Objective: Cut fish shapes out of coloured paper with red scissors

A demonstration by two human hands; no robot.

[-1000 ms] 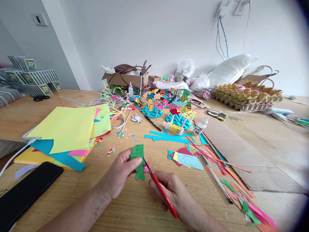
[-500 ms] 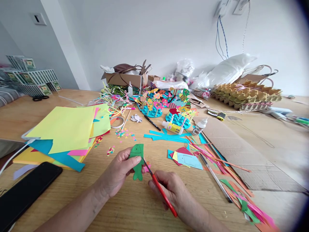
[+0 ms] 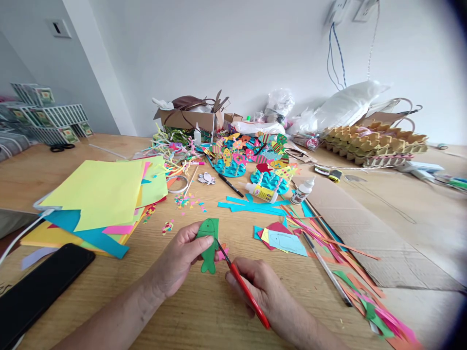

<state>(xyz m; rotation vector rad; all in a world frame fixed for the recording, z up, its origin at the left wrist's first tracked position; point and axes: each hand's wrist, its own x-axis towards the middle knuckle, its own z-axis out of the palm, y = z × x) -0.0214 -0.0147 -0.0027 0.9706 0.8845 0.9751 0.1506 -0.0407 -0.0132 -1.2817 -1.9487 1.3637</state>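
Pinched between the thumb and fingers of my left hand (image 3: 186, 253) is a green paper fish (image 3: 208, 252), its tail cut out and a straight edge still at the head's right side. My right hand (image 3: 257, 284) grips red-handled scissors (image 3: 246, 290), whose blades meet the fish's right edge. Behind the fish, near my left fingertips, shows a pink and orange paper piece (image 3: 222, 253), partly hidden. To the right lie paper pieces (image 3: 287, 241), the top one light blue with a fish drawn on it.
Yellow paper sheets (image 3: 98, 189) and a black phone (image 3: 44, 296) lie at left. Ahead are blue strips (image 3: 251, 206), a glue bottle (image 3: 261, 192), a white bottle (image 3: 302, 191) and colourful paper fish on blue bases (image 3: 270, 181). A pen (image 3: 328, 270) and cardboard (image 3: 379, 238) lie at right.
Both hands keep nearly the same pose, with the scissors still at the fish's right edge. The whole view has shifted very slightly.
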